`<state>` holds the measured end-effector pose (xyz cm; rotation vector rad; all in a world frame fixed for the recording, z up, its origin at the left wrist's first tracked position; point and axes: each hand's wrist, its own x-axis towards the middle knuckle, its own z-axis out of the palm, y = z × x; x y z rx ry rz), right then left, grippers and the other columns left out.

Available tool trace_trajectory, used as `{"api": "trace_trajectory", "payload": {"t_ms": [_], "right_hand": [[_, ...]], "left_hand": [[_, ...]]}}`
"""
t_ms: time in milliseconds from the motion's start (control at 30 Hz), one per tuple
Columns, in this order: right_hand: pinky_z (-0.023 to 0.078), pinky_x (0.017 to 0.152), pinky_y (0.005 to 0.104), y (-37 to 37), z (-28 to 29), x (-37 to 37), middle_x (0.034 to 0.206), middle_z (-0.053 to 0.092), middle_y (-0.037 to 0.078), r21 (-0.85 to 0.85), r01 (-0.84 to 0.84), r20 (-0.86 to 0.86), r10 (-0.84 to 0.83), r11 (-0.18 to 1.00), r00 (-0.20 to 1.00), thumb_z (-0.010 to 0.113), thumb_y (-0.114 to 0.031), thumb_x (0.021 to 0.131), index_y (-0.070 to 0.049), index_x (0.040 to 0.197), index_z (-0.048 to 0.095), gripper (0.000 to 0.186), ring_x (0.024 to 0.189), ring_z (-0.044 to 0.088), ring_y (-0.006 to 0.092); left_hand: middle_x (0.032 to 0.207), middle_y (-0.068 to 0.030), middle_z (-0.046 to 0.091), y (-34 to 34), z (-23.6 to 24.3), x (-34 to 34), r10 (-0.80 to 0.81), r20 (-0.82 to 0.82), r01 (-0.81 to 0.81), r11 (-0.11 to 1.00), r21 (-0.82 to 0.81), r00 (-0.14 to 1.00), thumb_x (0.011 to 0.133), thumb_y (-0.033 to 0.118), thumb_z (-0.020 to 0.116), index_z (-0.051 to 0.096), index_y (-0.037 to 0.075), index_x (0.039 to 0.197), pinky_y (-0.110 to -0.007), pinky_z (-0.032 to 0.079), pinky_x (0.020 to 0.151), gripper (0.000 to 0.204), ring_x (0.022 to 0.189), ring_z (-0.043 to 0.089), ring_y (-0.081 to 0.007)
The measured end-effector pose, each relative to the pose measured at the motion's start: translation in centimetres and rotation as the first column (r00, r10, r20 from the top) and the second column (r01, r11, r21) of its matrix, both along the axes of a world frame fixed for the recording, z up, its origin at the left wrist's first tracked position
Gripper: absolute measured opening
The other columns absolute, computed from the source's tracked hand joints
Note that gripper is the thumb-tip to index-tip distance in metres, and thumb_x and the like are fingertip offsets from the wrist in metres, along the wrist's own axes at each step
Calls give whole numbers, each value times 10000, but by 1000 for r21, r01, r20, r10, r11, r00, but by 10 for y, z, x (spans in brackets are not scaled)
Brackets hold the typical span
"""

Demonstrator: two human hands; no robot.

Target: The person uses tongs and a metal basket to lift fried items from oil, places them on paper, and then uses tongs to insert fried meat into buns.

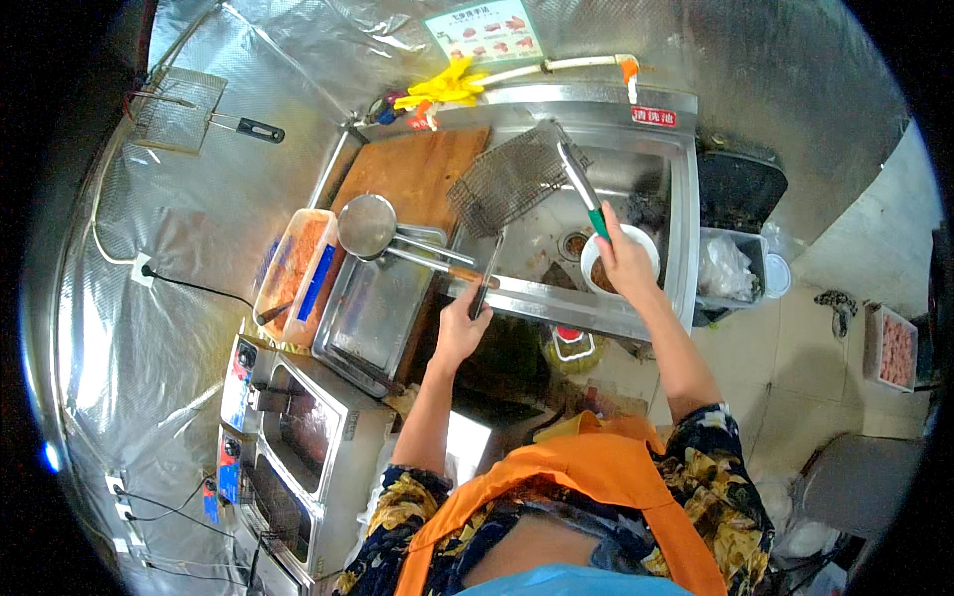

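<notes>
My left hand (464,326) is closed around the black handle of a rectangular wire-mesh skimmer (507,184). Its dark mesh is tilted over the left part of the steel sink (636,149). My right hand (624,260) grips a long silver tool with a green handle (580,182), its far end beside the mesh's right edge. What kind of tool it is, I cannot tell. Below my right hand, in the sink, a white bowl (651,248) has something brown in it, partly hidden by the hand. The sink drain (573,244) shows left of the bowl.
Left of the sink are a wooden board (412,164), a round strainer (367,226), a metal tray (363,308) and a tub of orange food (294,273). Steel fryers (308,427) stand nearer. Yellow gloves (444,87) hang behind; a grey bin (730,266) stands right.
</notes>
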<state>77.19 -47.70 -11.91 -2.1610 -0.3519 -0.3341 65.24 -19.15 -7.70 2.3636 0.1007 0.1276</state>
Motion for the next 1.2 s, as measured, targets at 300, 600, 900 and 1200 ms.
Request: {"api": "trace_trajectory", "payload": {"t_ms": [300,600,900,1200], "right_hand": [[431,594,453,11,-23,0,684,567,246,219,-8,155,-27,976,987,498,-249,950,-86,1463,235,599,616,570,407],[442,707,338,-28,-27,1,1049,592,168,253,138,-50,-129,958,990,526,-254,942,-92,1432,330,552,802,537,241],[477,759,394,-44,-2,29,971,629,222,-105,-161,99,171,981,980,533,-324,936,-96,1388,388,526,851,632,366],[468,595,329,-47,-5,40,911,595,112,239,5,-219,49,971,975,521,-317,932,-6,1205,487,415,689,572,207]], "left_hand": [[811,-91,643,2,-4,-3,18,-29,-19,999,-41,999,783,39,655,509,30,1301,-271,473,680,538,716,568,-112],[1082,-238,561,14,-11,-15,98,92,-131,861,491,991,745,19,686,283,38,1423,-425,510,748,789,942,584,-403],[957,-140,541,32,-10,-20,8,184,-128,749,650,983,680,5,686,328,60,1402,-410,505,676,808,839,578,-345],[1039,-169,596,18,-8,-55,118,162,-173,906,386,980,720,57,695,425,86,1348,-420,519,738,684,913,596,-361]]}}
